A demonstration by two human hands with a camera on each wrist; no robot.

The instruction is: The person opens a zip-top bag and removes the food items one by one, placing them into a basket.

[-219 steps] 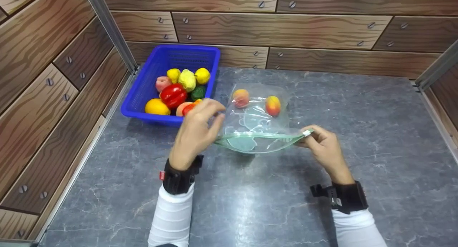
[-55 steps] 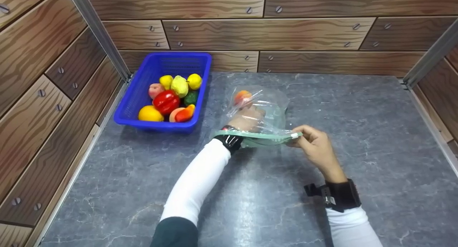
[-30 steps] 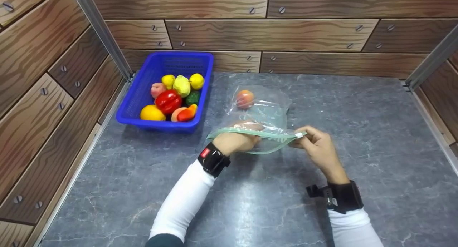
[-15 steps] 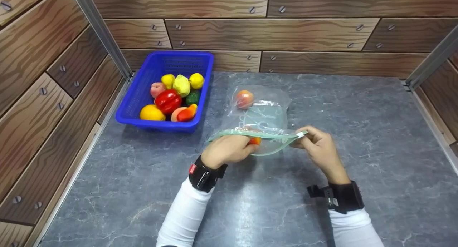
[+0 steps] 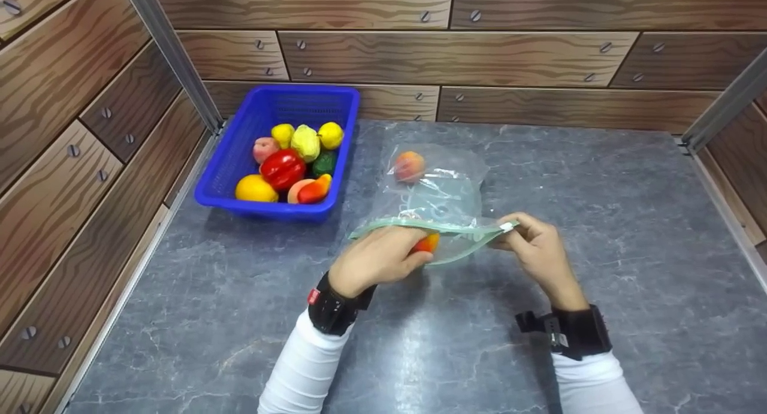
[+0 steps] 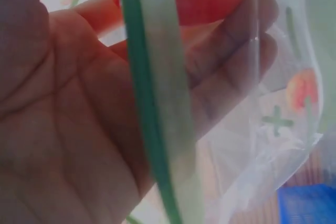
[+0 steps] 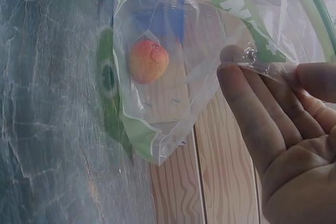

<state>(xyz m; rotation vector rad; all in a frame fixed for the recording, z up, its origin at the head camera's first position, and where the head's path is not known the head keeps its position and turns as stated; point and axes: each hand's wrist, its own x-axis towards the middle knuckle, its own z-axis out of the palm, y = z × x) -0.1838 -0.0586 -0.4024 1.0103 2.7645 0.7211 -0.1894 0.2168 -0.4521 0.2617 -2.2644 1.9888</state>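
A clear zip bag (image 5: 446, 201) with a green-edged mouth lies on the table in the head view. Inside it, near the far left corner, rests a peach (image 5: 409, 166). My left hand (image 5: 374, 258) is at the bag's mouth, its fingers partly inside, and grips a red-and-yellow mango (image 5: 428, 242). In the left wrist view a dark stem shows on the mango, and the green rim crosses in front of the hand. My right hand (image 5: 537, 249) pinches the right end of the mouth, beside the white slider (image 5: 508, 226), and holds it up.
A blue basket (image 5: 269, 208) stands at the back left. In it are a red bell pepper (image 5: 282, 169), an orange (image 5: 256, 189), yellow fruits and several other pieces. Wood-patterned walls (image 5: 467, 57) bound the table (image 5: 629, 222) at the back and sides.
Earlier the mango lay inside the bag at the right. My left hand reached deep in, took it, and has drawn it back toward the mouth. The right hand keeps its hold on the corner.
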